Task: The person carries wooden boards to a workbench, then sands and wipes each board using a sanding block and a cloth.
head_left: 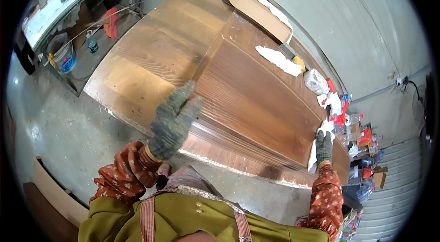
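Observation:
A brown wood-grain panel [256,104] lies on a stack of similar boards on the workbench in front of me. My left hand [173,123], in a dark grey-green work glove, is at the panel's left end with its fingers extended and nothing in it. Whether it touches the panel I cannot tell. At the panel's right end, my right hand [323,146], gloved alike, presses a white cloth [313,157] against the wood, its fingers closed over it. Floral red sleeves cover both forearms.
Along the bench's far side lie a white rag [279,60], a tan curved board [259,15] and a plastic-wrapped block [316,81]. Bottles and boxes [365,136] crowd the right. A cluttered white table [46,20] stands at the far left, and curved boards [59,196] lean at the lower left.

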`<move>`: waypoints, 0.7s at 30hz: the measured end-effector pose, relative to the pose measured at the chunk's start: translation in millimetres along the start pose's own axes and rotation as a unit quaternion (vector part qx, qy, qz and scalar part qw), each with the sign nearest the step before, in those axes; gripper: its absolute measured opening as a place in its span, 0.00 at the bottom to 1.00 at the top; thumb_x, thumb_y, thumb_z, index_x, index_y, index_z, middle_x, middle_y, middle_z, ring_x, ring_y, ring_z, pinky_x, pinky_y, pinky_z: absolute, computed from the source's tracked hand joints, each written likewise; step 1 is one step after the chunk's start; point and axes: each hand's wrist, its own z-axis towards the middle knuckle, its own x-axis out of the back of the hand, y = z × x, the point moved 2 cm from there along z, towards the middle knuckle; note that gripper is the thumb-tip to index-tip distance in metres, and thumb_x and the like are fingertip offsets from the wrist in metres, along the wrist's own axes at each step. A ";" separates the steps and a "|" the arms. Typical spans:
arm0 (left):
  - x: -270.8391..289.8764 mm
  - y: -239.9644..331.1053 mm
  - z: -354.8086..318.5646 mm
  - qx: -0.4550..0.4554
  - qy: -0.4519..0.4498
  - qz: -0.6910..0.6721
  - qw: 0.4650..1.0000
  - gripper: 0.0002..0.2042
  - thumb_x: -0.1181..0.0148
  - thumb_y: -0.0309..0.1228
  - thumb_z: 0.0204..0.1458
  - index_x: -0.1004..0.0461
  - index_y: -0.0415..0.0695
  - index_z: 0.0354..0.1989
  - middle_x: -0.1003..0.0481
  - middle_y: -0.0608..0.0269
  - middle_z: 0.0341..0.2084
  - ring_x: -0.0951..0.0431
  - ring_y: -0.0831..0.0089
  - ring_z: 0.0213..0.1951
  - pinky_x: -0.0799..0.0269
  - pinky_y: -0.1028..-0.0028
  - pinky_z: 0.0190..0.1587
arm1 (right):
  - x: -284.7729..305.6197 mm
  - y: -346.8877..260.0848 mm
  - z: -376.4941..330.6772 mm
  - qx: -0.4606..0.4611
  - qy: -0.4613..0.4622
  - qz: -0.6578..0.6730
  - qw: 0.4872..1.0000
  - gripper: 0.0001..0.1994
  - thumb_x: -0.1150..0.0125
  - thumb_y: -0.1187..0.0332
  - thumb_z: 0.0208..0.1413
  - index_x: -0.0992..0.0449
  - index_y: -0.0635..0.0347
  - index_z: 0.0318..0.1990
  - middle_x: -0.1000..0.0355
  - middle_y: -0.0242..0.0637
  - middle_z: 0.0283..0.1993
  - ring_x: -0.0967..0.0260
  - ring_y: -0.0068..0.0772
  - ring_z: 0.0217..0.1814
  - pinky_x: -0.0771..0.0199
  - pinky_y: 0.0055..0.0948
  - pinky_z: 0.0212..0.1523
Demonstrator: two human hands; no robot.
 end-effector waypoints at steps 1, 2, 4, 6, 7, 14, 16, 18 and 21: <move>-1.9 -0.6 -0.1 -0.001 0.005 -0.002 1.000 0.17 0.46 0.23 0.55 0.32 0.37 0.54 0.28 0.66 0.38 0.31 0.81 0.38 0.32 0.81 0.43 | -6.9 -20.1 5.2 0.029 -0.008 0.022 0.999 0.24 0.50 0.55 0.58 0.32 0.70 0.49 0.32 0.56 0.46 0.36 0.55 0.52 0.39 0.39 0.57; -5.9 -2.0 -1.3 -0.026 -0.010 -0.003 1.000 0.17 0.46 0.23 0.55 0.32 0.37 0.54 0.29 0.66 0.37 0.31 0.82 0.36 0.32 0.82 0.41 | -25.7 -38.8 18.6 0.045 -0.004 0.072 0.996 0.24 0.50 0.55 0.57 0.32 0.69 0.50 0.32 0.57 0.47 0.37 0.55 0.54 0.40 0.39 0.58; 4.2 -13.7 -4.3 -0.075 -0.006 0.095 0.993 0.17 0.47 0.23 0.56 0.33 0.36 0.54 0.29 0.65 0.35 0.31 0.80 0.35 0.32 0.80 0.40 | -40.8 -169.6 11.4 0.276 -0.001 0.045 0.960 0.25 0.49 0.57 0.59 0.37 0.71 0.55 0.37 0.57 0.55 0.39 0.53 0.58 0.41 0.39 0.60; 10.4 -10.4 -4.2 -0.160 -0.026 0.129 0.978 0.18 0.44 0.23 0.54 0.33 0.36 0.54 0.28 0.60 0.40 0.30 0.78 0.40 0.30 0.79 0.43 | -47.2 -285.1 0.0 0.317 -0.020 0.124 0.940 0.24 0.47 0.57 0.58 0.36 0.69 0.54 0.37 0.56 0.56 0.40 0.53 0.59 0.42 0.39 0.61; 12.8 -9.2 -2.2 -0.247 -0.035 0.165 0.954 0.19 0.42 0.23 0.53 0.32 0.36 0.54 0.27 0.54 0.45 0.28 0.75 0.45 0.29 0.77 0.46 | -57.4 -328.2 -12.1 0.478 0.049 0.147 0.865 0.22 0.45 0.59 0.57 0.34 0.67 0.53 0.35 0.54 0.54 0.39 0.51 0.59 0.41 0.39 0.60; 100.8 -45.2 15.5 -0.024 -0.118 -0.085 0.989 0.17 0.53 0.37 0.59 0.28 0.36 0.47 0.26 0.53 0.44 0.27 0.65 0.49 0.33 0.70 0.54 | -8.0 -370.1 -76.8 0.530 -0.106 0.363 0.759 0.20 0.43 0.66 0.53 0.32 0.60 0.53 0.31 0.48 0.51 0.32 0.49 0.52 0.32 0.42 0.53; 117.3 -46.8 22.5 0.024 -0.102 -0.204 0.973 0.20 0.51 0.37 0.58 0.33 0.34 0.52 0.27 0.52 0.47 0.27 0.64 0.49 0.33 0.69 0.55 | 0.7 -269.1 -70.3 0.206 -0.207 0.584 0.757 0.16 0.52 0.73 0.59 0.34 0.64 0.55 0.28 0.48 0.46 0.25 0.37 0.40 0.23 0.30 0.39; 128.2 -39.8 35.3 0.032 -0.086 -0.236 0.968 0.20 0.49 0.35 0.57 0.34 0.33 0.53 0.28 0.52 0.47 0.26 0.65 0.48 0.32 0.68 0.54 | 28.8 -183.9 -77.6 0.154 0.016 0.395 0.906 0.18 0.55 0.72 0.60 0.37 0.68 0.58 0.27 0.46 0.46 0.27 0.31 0.43 0.26 0.26 0.43; 106.1 -18.1 83.2 -0.105 -0.187 -0.009 0.977 0.18 0.48 0.30 0.55 0.33 0.36 0.54 0.27 0.54 0.48 0.27 0.66 0.50 0.32 0.70 0.54 | 23.5 -49.9 -102.4 0.060 0.049 0.326 0.942 0.19 0.53 0.65 0.61 0.36 0.68 0.56 0.31 0.46 0.53 0.32 0.35 0.53 0.31 0.31 0.50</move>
